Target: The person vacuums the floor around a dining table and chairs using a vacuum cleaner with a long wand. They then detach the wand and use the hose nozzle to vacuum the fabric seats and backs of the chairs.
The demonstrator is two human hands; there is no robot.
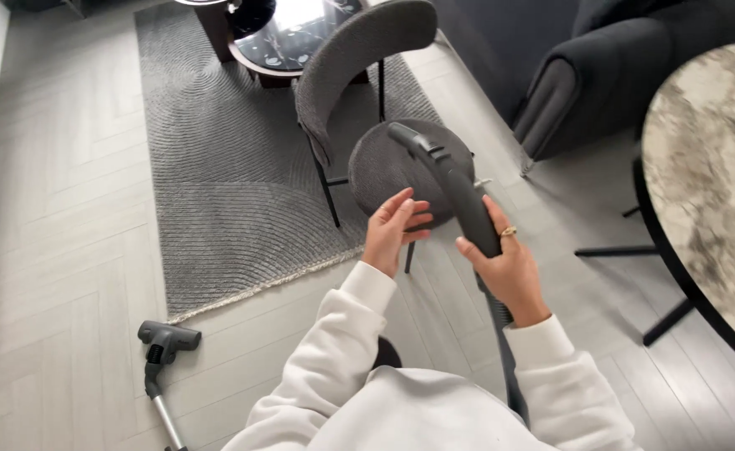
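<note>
right hand [508, 266] clamped on hose handle [455, 188] | left hand [391, 232] open beside it | hose cut off below | floor head [167, 338] lies apart

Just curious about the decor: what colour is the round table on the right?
The round table has a marbled cream-and-grey top with a black rim, seen in the head view.

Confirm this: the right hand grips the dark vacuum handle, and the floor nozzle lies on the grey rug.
Wrong about the floor nozzle: the head view shows it on the bare wooden floor, beside the grey rug. The right hand does grip the dark vacuum handle.
</note>
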